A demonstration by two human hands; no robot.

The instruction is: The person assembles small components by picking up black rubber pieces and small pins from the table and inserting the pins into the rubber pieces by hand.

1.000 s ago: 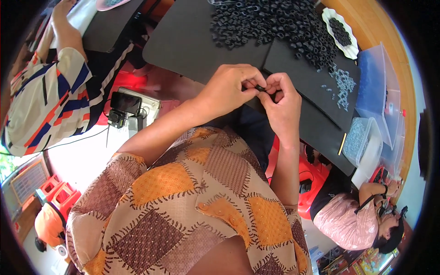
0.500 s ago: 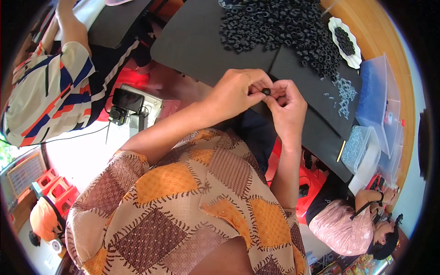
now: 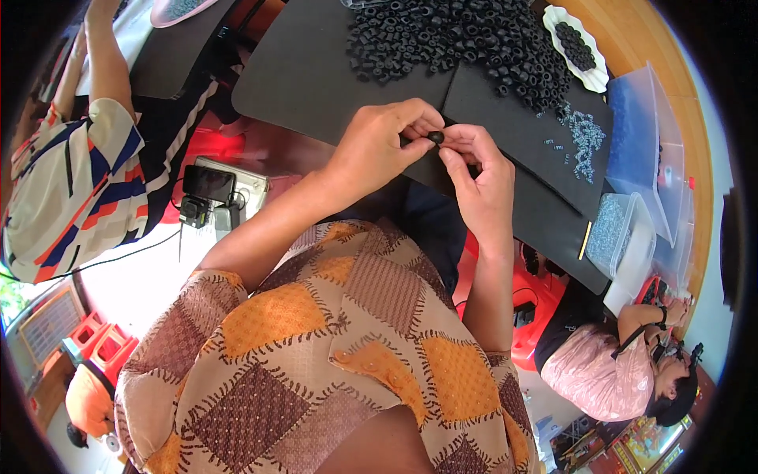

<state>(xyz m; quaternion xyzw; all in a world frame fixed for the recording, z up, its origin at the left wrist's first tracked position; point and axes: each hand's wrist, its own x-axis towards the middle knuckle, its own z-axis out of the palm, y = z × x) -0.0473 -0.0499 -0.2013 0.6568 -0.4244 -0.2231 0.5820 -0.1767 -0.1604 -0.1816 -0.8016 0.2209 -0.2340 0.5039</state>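
Observation:
A small, rounded black plastic piece (image 3: 435, 137) is held over the table's near edge, between the fingertips of both hands. My left hand (image 3: 377, 146) pinches it from the left with thumb and forefinger. From the right, my right hand (image 3: 485, 182) meets it with closed thumb and fingertips, its other fingers curled. Beyond the hands spreads a big heap of hollow black plastic pieces (image 3: 474, 39). To the right of that heap lies a small pile of tiny coil springs (image 3: 584, 142), with a few loose ones beside it.
A white scalloped dish (image 3: 596, 77) holds more black pieces at the far right. Along the right edge stand a clear tub of springs (image 3: 608, 237) and a large clear plastic bin (image 3: 643, 142). Co-workers sit at left (image 3: 75, 189) and lower right (image 3: 604, 371).
The view has shifted, so the table and heap appear further left and higher. Both hands still hold the black piece, with the right-hand fingers slightly straighter.

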